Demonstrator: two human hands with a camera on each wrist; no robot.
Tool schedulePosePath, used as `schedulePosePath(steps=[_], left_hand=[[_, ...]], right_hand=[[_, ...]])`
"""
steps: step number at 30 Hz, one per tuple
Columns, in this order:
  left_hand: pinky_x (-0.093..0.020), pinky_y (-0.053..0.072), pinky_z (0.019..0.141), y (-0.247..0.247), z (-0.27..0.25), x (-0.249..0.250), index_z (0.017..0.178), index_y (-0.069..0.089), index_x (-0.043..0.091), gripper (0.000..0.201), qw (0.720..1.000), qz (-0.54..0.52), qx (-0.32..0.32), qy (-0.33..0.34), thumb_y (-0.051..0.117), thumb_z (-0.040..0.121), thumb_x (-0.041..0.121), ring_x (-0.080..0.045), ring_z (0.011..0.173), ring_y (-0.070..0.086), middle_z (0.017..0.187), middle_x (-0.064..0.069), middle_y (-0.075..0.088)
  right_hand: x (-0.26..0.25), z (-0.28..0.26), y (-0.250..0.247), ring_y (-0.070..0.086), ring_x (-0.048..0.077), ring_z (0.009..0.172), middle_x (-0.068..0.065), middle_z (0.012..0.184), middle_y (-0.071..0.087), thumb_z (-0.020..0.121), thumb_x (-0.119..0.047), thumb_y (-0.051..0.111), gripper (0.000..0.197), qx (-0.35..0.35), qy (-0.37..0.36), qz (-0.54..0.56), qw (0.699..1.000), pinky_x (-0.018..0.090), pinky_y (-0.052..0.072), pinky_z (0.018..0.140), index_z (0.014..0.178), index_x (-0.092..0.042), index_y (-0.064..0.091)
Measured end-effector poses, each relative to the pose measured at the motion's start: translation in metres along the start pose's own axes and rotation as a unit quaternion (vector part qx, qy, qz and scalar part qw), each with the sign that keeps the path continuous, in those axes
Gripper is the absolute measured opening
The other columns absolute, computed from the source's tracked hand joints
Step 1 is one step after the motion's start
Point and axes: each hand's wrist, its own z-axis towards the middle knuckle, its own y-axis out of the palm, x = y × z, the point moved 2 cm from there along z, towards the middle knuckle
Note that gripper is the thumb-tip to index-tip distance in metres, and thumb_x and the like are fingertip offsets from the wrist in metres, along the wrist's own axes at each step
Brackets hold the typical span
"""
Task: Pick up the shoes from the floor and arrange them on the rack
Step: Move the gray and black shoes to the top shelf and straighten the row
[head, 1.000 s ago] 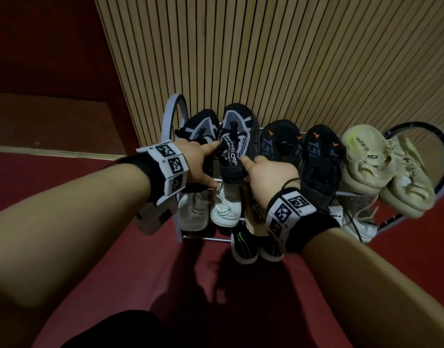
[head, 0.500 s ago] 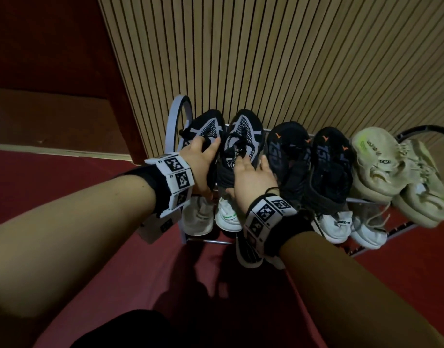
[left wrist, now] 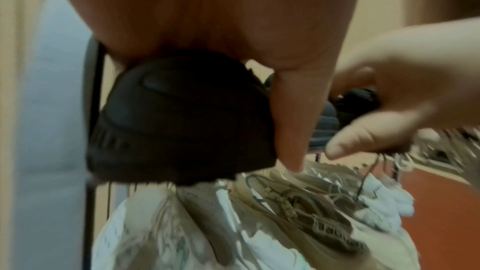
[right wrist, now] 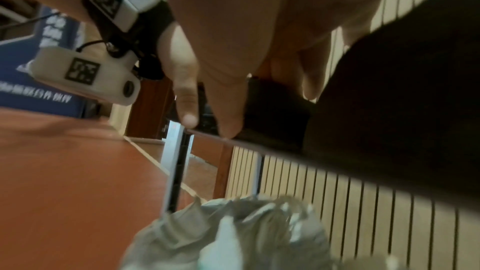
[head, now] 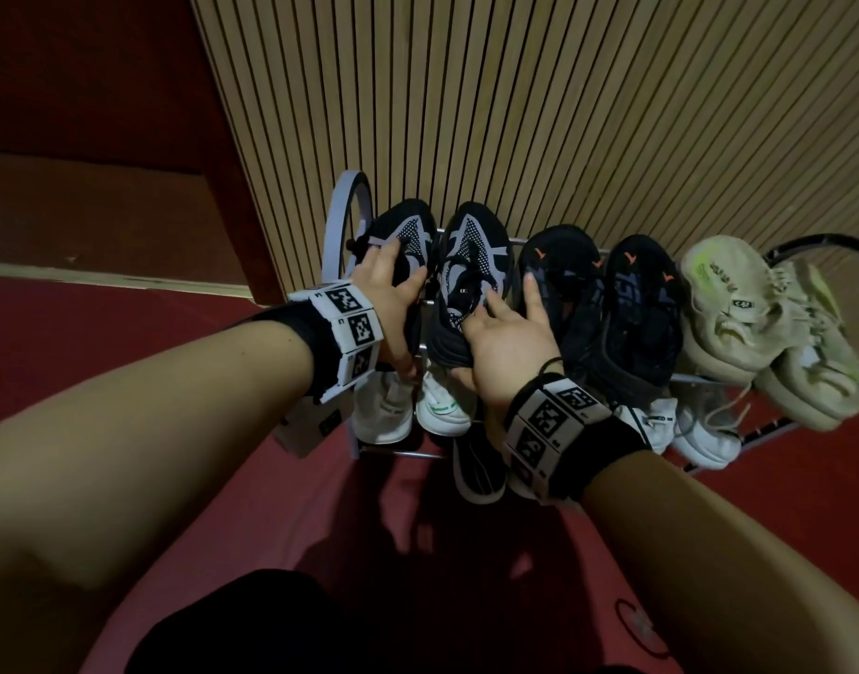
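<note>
Two black-and-grey mesh shoes sit side by side at the left end of the rack's top tier. My left hand grips the left shoe, fingers over its top and thumb down its right side. In the left wrist view that shoe's black heel fills the palm. My right hand rests with spread, straight fingers on the right shoe. Its forefinger touches the neighbouring black shoe with orange marks. In the right wrist view the thumb lies against a black heel.
A second black-orange shoe and two cream shoes fill the rest of the top tier. White shoes sit on the lower tier, with a black shoe below them. A slatted wood wall stands behind the rack, on red floor.
The right mesh shoe has gone down from my right hand's hold onto the top tier, and that hand's fingers have spread open. My left hand slid further forward over the left shoe.
</note>
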Motion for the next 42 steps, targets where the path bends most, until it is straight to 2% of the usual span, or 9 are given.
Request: schedulePosePath(steps=[2, 5, 9, 12, 19, 26, 30, 37, 42], left_hand=[[-0.046, 0.01, 0.118, 0.001, 0.001, 0.001, 0.149, -0.008, 0.029, 0.121, 0.999, -0.028, -0.03, -0.019, 0.078, 0.067, 0.046, -0.036, 0.143, -0.009, 0.155, -0.006, -0.022], [-0.04, 0.0, 0.117, 0.006, 0.002, 0.006, 0.149, -0.006, 0.029, 0.11, 0.999, -0.04, -0.005, -0.024, 0.073, 0.074, 0.039, -0.031, 0.145, -0.007, 0.157, -0.006, -0.016], [-0.038, -0.007, 0.119, 0.012, 0.008, 0.006, 0.149, -0.009, 0.024, 0.115, 1.0, -0.015, -0.006, -0.013, 0.074, 0.072, 0.042, -0.024, 0.146, -0.008, 0.157, -0.011, -0.013], [-0.039, -0.007, 0.118, 0.012, 0.01, 0.006, 0.149, -0.01, 0.022, 0.117, 1.0, -0.005, -0.017, -0.015, 0.074, 0.07, 0.043, -0.024, 0.146, -0.009, 0.157, -0.012, -0.013], [-0.038, -0.009, 0.118, 0.012, 0.009, 0.006, 0.149, -0.011, 0.021, 0.116, 1.0, 0.005, -0.021, -0.015, 0.073, 0.072, 0.045, -0.025, 0.146, -0.009, 0.157, -0.012, -0.013], [-0.038, -0.005, 0.119, 0.008, 0.005, 0.008, 0.149, -0.009, 0.021, 0.115, 0.999, 0.009, -0.023, -0.02, 0.073, 0.072, 0.045, -0.024, 0.146, -0.007, 0.157, -0.011, -0.011], [-0.042, 0.002, 0.119, -0.002, 0.002, 0.008, 0.149, -0.009, 0.022, 0.118, 0.999, 0.007, -0.05, -0.022, 0.075, 0.07, 0.047, -0.028, 0.145, -0.006, 0.157, -0.013, -0.01], [-0.04, 0.014, 0.116, -0.048, -0.01, 0.029, 0.148, -0.011, 0.031, 0.111, 0.992, -0.114, -0.059, -0.019, 0.071, 0.074, 0.049, -0.026, 0.146, 0.001, 0.158, -0.004, -0.01], [-0.038, 0.011, 0.116, -0.059, -0.016, 0.082, 0.149, -0.007, 0.033, 0.1, 0.992, -0.112, -0.04, 0.048, 0.062, 0.079, 0.055, -0.025, 0.146, -0.001, 0.158, -0.002, -0.01]], right_hand=[[-0.001, 0.0, 0.004, 0.014, 0.02, 0.145, 0.009, 0.154, 0.026, 0.094, -0.045, 0.042, 0.063, -0.003, 0.016, 0.032, 0.999, 0.048, -0.015, 0.114, 0.144, -0.01, 0.028], [0.0, 0.002, 0.005, 0.018, 0.021, 0.144, 0.01, 0.154, 0.026, 0.093, -0.043, 0.046, 0.073, 0.009, 0.02, 0.064, 0.998, 0.043, -0.008, 0.117, 0.148, -0.007, 0.013], [0.001, 0.001, 0.0, 0.031, 0.024, 0.138, 0.01, 0.153, 0.025, 0.087, -0.047, 0.056, 0.099, 0.038, 0.023, 0.142, 0.989, 0.042, 0.012, 0.118, 0.147, -0.025, -0.019], [-0.007, 0.005, 0.005, 0.013, 0.024, 0.145, 0.01, 0.159, 0.0, 0.091, -0.044, 0.05, 0.087, 0.007, 0.029, 0.13, 0.991, 0.041, 0.013, 0.118, 0.148, -0.025, -0.014], [-0.007, 0.011, 0.005, 0.007, 0.023, 0.146, 0.013, 0.158, 0.003, 0.093, -0.042, 0.048, 0.081, -0.036, 0.037, 0.101, 0.994, 0.052, -0.002, 0.117, 0.15, -0.021, -0.006], [-0.002, 0.006, 0.007, 0.001, 0.022, 0.147, 0.011, 0.159, -0.001, 0.092, -0.033, 0.049, 0.082, -0.033, 0.014, 0.148, 0.988, 0.047, -0.005, 0.117, 0.149, -0.028, -0.009], [0.021, -0.007, -0.004, -0.002, 0.025, 0.146, 0.008, 0.159, -0.006, 0.09, -0.036, 0.056, 0.089, -0.038, -0.007, 0.175, 0.984, 0.043, -0.001, 0.117, 0.148, -0.034, -0.011], [0.092, -0.041, -0.012, -0.01, 0.028, 0.145, 0.003, 0.158, -0.012, 0.09, -0.054, 0.047, 0.081, 0.028, 0.081, 0.177, 0.98, 0.044, 0.0, 0.118, 0.148, -0.038, -0.007], [0.137, -0.068, 0.014, -0.009, 0.029, 0.145, 0.004, 0.158, -0.013, 0.087, -0.064, 0.04, 0.083, -0.029, 0.118, 0.174, 0.977, 0.043, 0.002, 0.118, 0.148, -0.037, -0.008]])
